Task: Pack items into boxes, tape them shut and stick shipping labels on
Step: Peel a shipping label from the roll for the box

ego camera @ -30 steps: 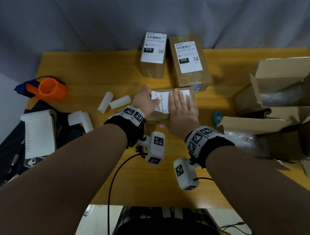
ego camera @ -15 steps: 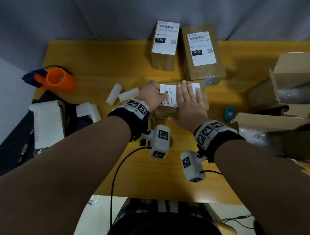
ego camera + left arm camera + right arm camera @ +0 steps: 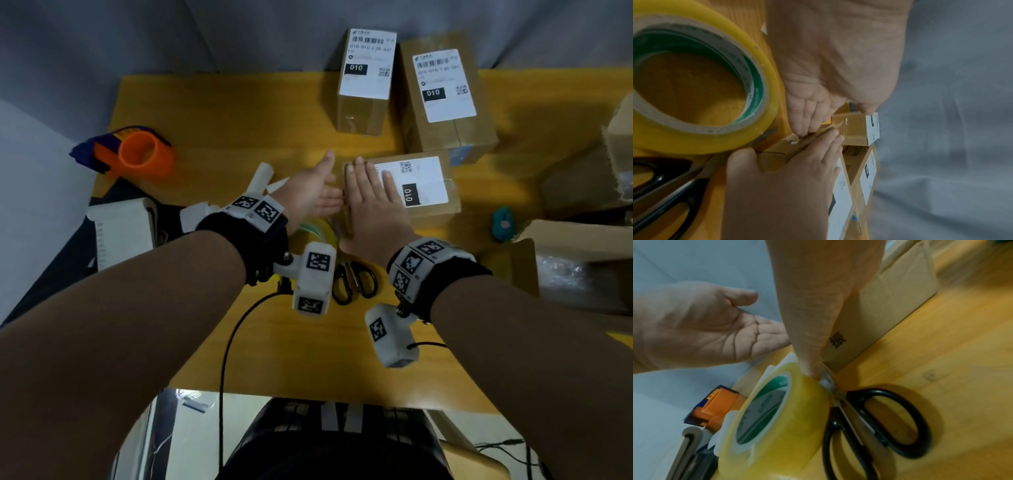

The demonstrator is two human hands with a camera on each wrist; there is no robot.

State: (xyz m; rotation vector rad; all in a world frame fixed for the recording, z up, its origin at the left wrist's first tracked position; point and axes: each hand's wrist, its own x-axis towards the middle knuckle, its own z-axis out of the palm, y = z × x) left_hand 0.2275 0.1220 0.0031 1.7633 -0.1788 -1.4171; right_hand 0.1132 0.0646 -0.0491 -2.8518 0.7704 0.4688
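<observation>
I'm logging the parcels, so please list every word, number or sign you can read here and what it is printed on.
"010": black patch on the label of the near box under the right hand.
"010" and "010-010-130-551": label on the far left box.
"010" and "010-010-130-551": label on the far right box.
"振": side of the near box, right wrist view.
Barcodes, QR codes, small label print and tape roll print: too blurred to read.

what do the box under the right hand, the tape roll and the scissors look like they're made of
Box: brown cardboard, matte, with glossy clear tape along its seam and a white paper label.
Tape roll: shiny translucent yellowish plastic film wound on a grey core, probably cardboard.
Scissors: glossy black handles, likely plastic, and grey blades with a metallic glint.
</observation>
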